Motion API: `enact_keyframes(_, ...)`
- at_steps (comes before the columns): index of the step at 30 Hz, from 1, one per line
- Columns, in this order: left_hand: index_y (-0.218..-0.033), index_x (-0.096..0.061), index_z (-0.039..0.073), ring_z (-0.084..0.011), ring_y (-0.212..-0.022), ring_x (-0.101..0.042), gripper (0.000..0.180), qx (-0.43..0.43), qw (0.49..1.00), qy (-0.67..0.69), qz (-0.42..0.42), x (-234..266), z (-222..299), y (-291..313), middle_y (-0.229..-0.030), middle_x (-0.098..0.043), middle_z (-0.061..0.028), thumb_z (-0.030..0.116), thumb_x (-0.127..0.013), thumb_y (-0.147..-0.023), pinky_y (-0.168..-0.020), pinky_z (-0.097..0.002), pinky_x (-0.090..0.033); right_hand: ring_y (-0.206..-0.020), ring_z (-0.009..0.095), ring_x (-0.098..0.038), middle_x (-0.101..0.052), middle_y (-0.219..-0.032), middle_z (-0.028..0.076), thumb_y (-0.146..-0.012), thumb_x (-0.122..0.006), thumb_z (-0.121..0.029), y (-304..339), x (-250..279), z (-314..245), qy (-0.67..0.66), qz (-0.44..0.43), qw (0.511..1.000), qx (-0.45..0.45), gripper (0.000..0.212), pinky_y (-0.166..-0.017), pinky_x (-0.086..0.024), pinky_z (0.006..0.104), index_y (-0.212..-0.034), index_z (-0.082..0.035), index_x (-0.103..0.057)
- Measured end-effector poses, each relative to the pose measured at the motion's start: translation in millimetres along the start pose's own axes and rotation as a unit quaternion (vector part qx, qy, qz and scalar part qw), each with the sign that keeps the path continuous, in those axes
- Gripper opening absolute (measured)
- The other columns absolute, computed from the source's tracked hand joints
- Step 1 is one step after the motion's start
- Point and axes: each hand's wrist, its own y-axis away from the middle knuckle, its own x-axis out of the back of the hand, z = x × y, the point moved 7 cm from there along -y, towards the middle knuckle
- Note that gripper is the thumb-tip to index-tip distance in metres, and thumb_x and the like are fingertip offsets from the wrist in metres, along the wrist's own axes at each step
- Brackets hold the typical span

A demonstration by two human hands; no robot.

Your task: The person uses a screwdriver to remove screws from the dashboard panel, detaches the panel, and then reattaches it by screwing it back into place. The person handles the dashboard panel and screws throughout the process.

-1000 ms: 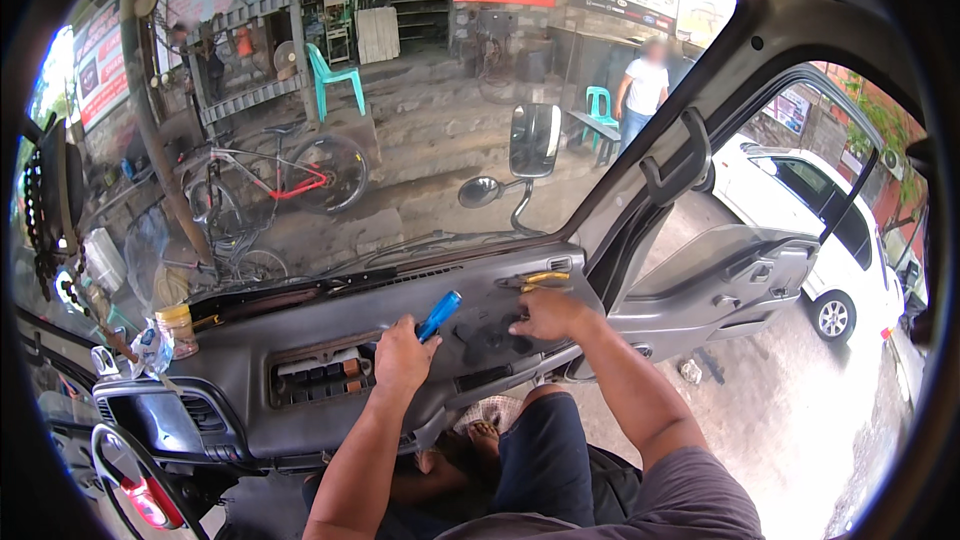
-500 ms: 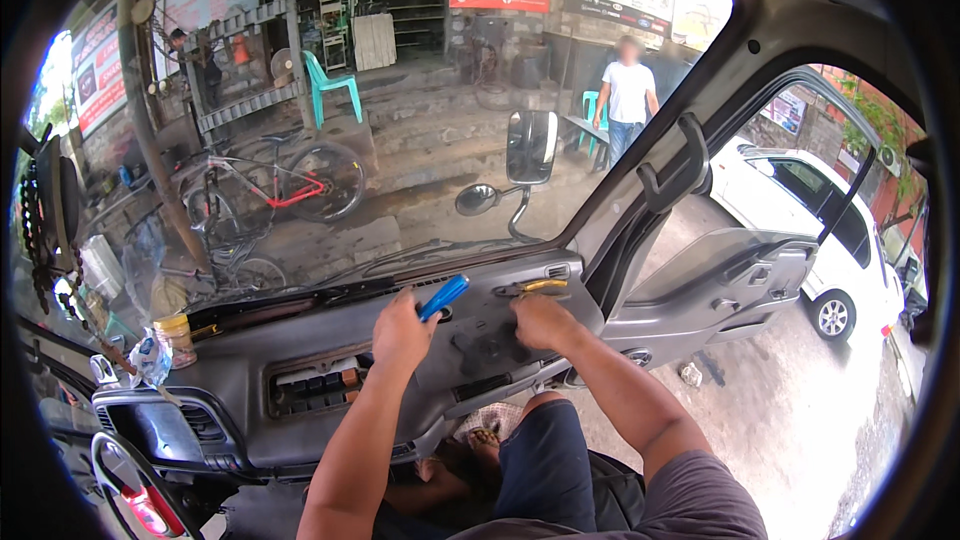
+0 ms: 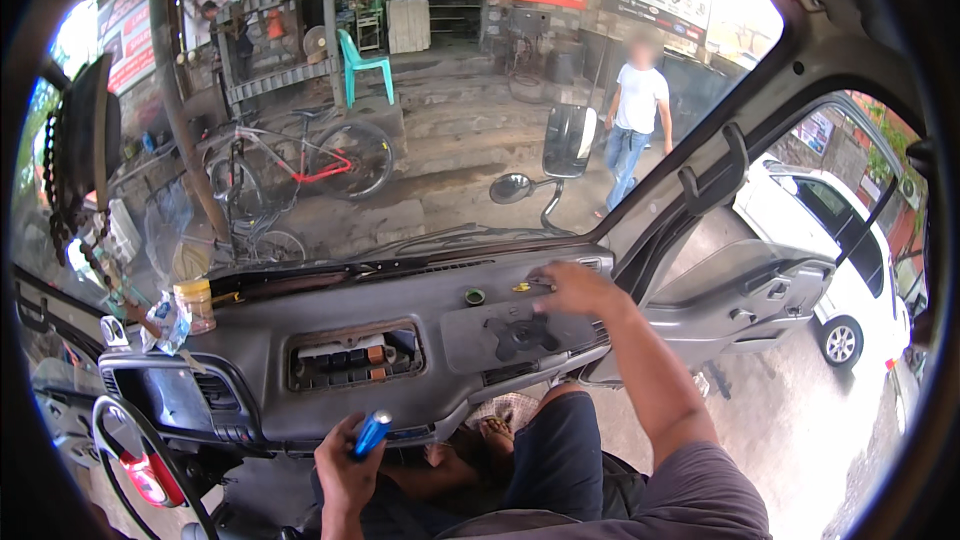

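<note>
**Vehicle cab, dashboard stripped: hands and tools**

Left hand (image 3: 345,465): fist closed round a blue cylindrical metal-tipped tool (image 3: 371,433), held below the lower edge of the grey plastic dashboard (image 3: 300,325). Right hand (image 3: 575,290): fingers spread flat near the dashboard's top right edge, holding nothing, just beside a small yellow piece (image 3: 521,288) and a green round cap (image 3: 475,296). Beyond the windscreen: red-framed bicycle (image 3: 310,160).

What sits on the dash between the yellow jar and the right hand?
In the head view, between the yellow jar and the right hand lies grey dashboard top, with a small green cap near the hand.
</note>
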Motion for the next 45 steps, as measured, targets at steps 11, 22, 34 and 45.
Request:
enact_keyframes(11,-0.119,-0.078,-0.004,-0.0147,-0.086,-0.071,0.031,0.128,0.988,0.08,0.024,21,-59,59,-0.098,-0.079,-0.0109,0.009,-0.089,-0.093,-0.081,-0.0317,-0.058,-0.155,0.05,-0.046,-0.044,-0.167,0.034,-0.065,-0.104,-0.05,28,-25,-3,0.108,-0.17,0.978,-0.048,0.132,-0.13,-0.041,0.0492,-0.17,-0.003,-0.04)
enact_keyframes(22,-0.119,-0.08,-0.001,-0.0346,-0.09,-0.081,0.039,0.203,0.977,-0.054,-0.02,49,-85,88,-0.1,-0.082,-0.0223,0.026,-0.09,-0.092,-0.083,-0.0413,-0.062,-0.142,0.045,-0.063,-0.068,-0.147,0.03,-0.066,-0.104,-0.044,0,-6,-103,0.022,-0.067,0.997,-0.007,0.106,-0.119,-0.05,0.0487,-0.154,-0.004,-0.061)
enact_keyframes(34,-0.096,-0.073,-0.004,-0.0504,-0.098,-0.075,0.045,0.234,0.96,-0.147,-0.052,49,-145,125,-0.096,-0.075,-0.0317,0.038,-0.089,-0.091,-0.083,-0.0534,-0.059,-0.145,0.043,-0.06,-0.065,-0.156,0.025,-0.073,-0.101,-0.044,-132,-106,-275,-0.013,-0.141,0.963,0.229,0.107,-0.122,-0.048,0.0471,-0.162,-0.008,-0.056)
enact_keyframes(45,-0.088,-0.07,-0.004,-0.0492,-0.08,-0.071,0.045,0.199,0.971,-0.129,-0.006,49,-168,117,-0.082,-0.071,-0.0295,0.036,-0.091,-0.088,-0.072,-0.0522,-0.055,-0.155,0.048,-0.048,-0.046,-0.168,0.033,-0.085,-0.092,-0.051,-133,-139,-275,0.104,-0.194,0.954,0.205,0.099,-0.128,-0.043,0.048,-0.168,-0.012,-0.052)
